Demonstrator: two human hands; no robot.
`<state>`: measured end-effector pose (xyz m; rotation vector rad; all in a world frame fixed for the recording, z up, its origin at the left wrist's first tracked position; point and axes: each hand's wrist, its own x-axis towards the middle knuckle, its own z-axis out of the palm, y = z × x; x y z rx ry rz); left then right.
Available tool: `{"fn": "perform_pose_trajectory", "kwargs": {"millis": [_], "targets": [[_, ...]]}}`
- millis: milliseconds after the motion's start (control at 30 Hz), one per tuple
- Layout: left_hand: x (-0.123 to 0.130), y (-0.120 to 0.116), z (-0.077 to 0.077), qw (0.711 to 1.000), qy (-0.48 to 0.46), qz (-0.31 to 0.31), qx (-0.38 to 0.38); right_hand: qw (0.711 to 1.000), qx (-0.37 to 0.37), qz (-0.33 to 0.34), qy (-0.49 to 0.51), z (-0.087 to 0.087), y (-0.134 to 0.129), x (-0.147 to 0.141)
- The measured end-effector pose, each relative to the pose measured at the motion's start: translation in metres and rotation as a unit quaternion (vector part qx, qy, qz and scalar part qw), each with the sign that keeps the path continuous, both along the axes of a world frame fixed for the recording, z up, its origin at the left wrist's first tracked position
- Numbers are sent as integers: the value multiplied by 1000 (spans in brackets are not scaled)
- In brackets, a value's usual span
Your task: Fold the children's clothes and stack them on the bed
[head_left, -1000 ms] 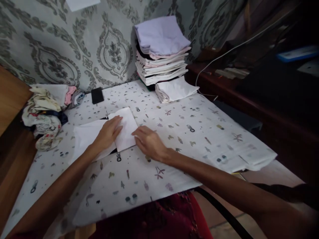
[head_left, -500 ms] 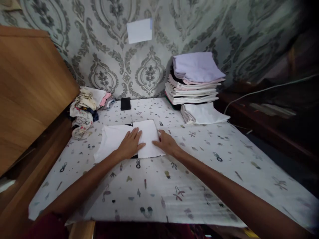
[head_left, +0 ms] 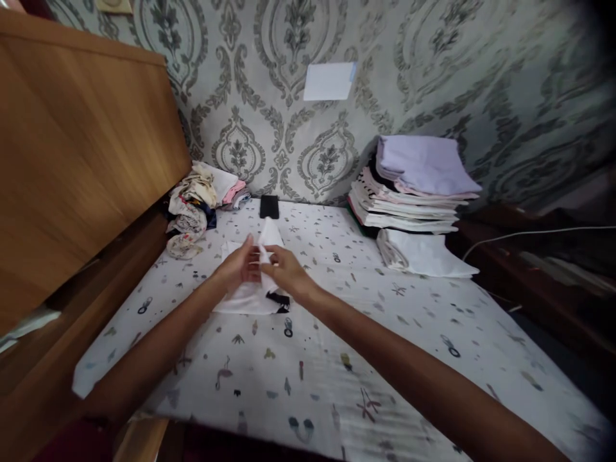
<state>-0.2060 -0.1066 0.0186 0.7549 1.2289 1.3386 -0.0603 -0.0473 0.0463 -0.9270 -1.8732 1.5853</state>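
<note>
A white garment (head_left: 248, 300) with a black patch at its right edge lies on the patterned sheet, its right part raised into an upright fold. My right hand (head_left: 287, 273) has its fingers closed on that raised fold. Against the left side of the fold, my left hand (head_left: 239, 264) is held with its thumb up and its fingers stretched out and apart. Part of the garment is hidden behind both hands.
A tall stack of folded clothes (head_left: 409, 208) stands at the back right, with a folded white cloth (head_left: 433, 253) before it. Crumpled clothes (head_left: 190, 212) lie at the back left beside a wooden panel (head_left: 91, 135). A black phone-like object (head_left: 269, 206) rests near the wall.
My right hand has lifted the right part of the white garment and moved left with it. My left hand has turned from lying flat to standing on edge. The view has shifted.
</note>
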Motion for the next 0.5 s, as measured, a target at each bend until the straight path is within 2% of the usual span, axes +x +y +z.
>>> {"fn": "perform_pose_trajectory", "kwargs": {"millis": [100, 200, 267, 333, 400, 500], "targets": [[-26, -9, -4, 993, -111, 11, -27, 993, 85, 53, -60, -9, -19, -36], [-44, -17, -16, 991, -115, 67, -6, 988, 80, 123, -48, -20, -38, -50], [-50, -21, -22, 992, -98, 78, 3, 986, 83, 139, -26, -24, -47, -49], [-53, -23, -23, 993, -93, 68, 1, 984, 130, 120, -4, -25, -51, -41], [-56, -25, -20, 993, -93, 72, 4, 973, 212, 89, 2, -25, -50, -31], [-65, -30, -14, 991, -71, 111, 11, 935, 344, 85, -16, -28, -47, -19]]}}
